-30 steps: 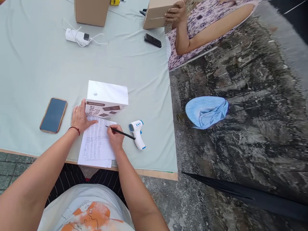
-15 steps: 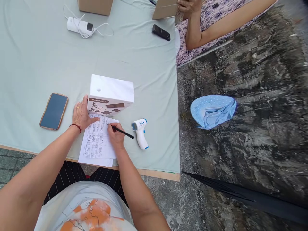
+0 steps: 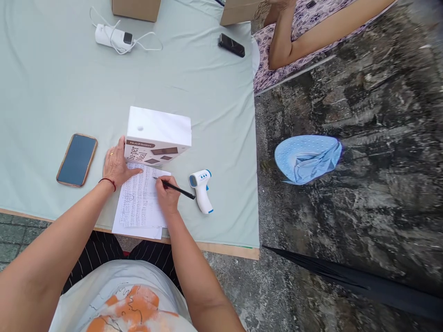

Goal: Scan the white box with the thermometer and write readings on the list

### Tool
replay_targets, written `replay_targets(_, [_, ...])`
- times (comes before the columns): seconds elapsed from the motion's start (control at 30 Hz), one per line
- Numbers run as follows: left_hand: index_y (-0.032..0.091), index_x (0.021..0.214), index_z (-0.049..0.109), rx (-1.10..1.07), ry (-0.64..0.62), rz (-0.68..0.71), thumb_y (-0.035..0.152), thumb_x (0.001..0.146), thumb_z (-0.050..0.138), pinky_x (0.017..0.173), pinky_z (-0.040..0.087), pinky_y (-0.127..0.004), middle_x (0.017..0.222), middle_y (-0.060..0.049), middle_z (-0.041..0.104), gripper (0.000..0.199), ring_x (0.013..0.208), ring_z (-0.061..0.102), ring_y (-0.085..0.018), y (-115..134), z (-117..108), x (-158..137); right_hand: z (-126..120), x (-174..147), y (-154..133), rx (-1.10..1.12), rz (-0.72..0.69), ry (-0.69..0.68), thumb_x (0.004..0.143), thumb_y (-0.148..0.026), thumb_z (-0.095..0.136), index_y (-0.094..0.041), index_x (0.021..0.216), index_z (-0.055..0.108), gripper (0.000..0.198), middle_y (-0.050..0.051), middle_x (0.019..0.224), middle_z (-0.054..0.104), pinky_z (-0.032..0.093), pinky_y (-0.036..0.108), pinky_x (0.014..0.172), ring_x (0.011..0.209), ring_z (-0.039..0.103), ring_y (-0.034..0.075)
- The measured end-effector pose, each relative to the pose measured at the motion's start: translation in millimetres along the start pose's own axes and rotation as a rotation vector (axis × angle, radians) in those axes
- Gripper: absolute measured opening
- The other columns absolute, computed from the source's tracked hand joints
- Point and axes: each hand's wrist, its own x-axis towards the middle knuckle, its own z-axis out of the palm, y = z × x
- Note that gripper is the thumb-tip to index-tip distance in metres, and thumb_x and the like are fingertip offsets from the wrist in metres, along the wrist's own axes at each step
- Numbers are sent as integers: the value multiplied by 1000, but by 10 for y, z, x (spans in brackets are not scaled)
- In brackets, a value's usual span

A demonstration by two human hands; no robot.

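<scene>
Gripped in my right hand (image 3: 167,193) is a black pen (image 3: 180,189), its tip on the upper right part of the printed sheets (image 3: 140,207). The papers lie stacked at the table's near edge, covered in fine rows of print. My left hand (image 3: 116,165) lies flat with the thumb stretched over the top left of the papers and the fingers beside a white carton (image 3: 159,127). That carton stands upright behind the sheets, with brown bars and lettering on its front. Right of the pen lies a white and blue infrared thermometer (image 3: 201,190).
A smartphone (image 3: 77,160) lies left of my hand. Farther back are a white device with a cable (image 3: 114,38), a cardboard box (image 3: 135,9) and a black object (image 3: 231,45). Another person's arm (image 3: 282,46) is at upper right. A blue cap-like item (image 3: 308,159) lies beyond the table's right edge.
The pen has tilted very slightly in my right hand. My left hand keeps its place on the papers. The other person's hand has shifted up, partly out of view.
</scene>
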Motion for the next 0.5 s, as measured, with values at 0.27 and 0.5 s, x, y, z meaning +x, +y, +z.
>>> replay_targets(0.27, [24,139,29,5,0,1,38,54,90,115,30,-60,137,-14,53,105,132,47,-37,0,-12,-3,0,-7,20,-9,6,32,77,-31,56,-22,71,56,11,-4,63,56,42,27,60,61,49,13])
replay_targets(0.5, [26,140,30,-4,-3,-7,39,53,91,114,30,-62,139,-14,51,107,132,46,-39,5,-14,0,4,-2,29,-18,15,13,77,-31,57,-21,72,58,11,-5,63,55,42,27,61,61,49,13])
